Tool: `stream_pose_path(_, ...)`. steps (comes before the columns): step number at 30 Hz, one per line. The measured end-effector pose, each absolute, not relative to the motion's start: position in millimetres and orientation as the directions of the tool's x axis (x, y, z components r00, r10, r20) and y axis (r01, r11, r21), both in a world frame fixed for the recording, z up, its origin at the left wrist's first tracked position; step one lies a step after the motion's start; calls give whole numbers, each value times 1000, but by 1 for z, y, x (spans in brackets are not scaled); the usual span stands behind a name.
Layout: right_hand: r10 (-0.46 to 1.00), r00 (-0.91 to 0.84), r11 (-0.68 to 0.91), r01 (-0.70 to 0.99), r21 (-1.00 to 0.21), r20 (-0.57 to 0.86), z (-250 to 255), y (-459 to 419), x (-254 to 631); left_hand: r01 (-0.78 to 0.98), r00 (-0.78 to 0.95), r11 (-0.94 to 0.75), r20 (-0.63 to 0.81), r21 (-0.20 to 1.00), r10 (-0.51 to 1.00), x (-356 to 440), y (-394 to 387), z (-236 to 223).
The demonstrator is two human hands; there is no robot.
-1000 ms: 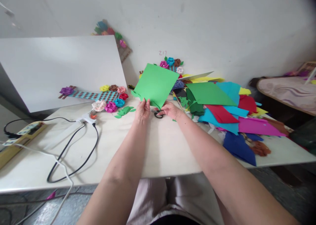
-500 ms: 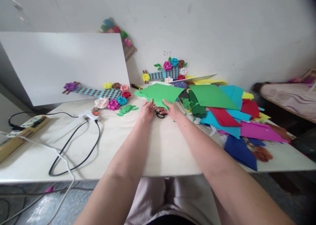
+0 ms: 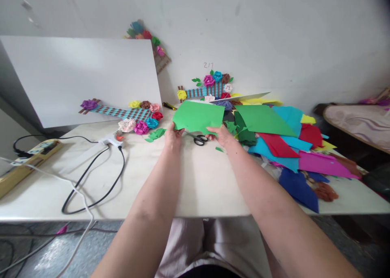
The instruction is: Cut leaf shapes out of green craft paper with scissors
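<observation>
A sheet of green paper [image 3: 199,116] is held up above the table between both hands. My left hand [image 3: 174,135] pinches its lower left corner, thumb on top. At the lower right edge my right hand [image 3: 219,135] grips the same sheet, with the fingers partly hidden. Below the sheet, between the hands, lie black-handled scissors [image 3: 200,140]; their blades run under the paper. Cut green paper leaves [image 3: 156,134] rest left of my left hand. A small green scrap [image 3: 219,149] lies near my right wrist.
Coloured paper sheets [image 3: 323,163] pile up on the right. Woven strip pieces with paper flowers [image 3: 128,114] lie at the back left; another decorated piece [image 3: 204,92] leans on the wall. A white board [image 3: 79,81], glue gun [image 3: 111,140], cables and power strip [image 3: 33,160] occupy the left.
My hands have moved apart to the sheet's lower corners. The green sheet now looks squarer, with its jagged lower part no longer showing. More of the scissors is visible.
</observation>
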State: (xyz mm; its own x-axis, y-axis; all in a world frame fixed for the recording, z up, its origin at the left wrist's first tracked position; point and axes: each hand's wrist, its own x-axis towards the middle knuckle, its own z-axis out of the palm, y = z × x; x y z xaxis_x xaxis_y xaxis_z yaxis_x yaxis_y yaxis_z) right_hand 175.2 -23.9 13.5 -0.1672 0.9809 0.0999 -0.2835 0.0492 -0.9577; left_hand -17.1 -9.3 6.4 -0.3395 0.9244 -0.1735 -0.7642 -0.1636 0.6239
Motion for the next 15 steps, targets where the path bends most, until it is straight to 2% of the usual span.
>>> stream_pose_path(4,991,-119,2,-433,-902,59,15,-17,184,-741,-331,-196,-95,642,939,-12,-9,5)
stream_pose_path(8,982,-133,42,-533,-845,132,18,-16,182,-753,-296,-183,-77,632,952,-4,-9,5)
stream_pose_path(15,990,-129,-3,-423,-906,57,12,-23,155,-731,-124,-59,-48,679,991,11,-12,1)
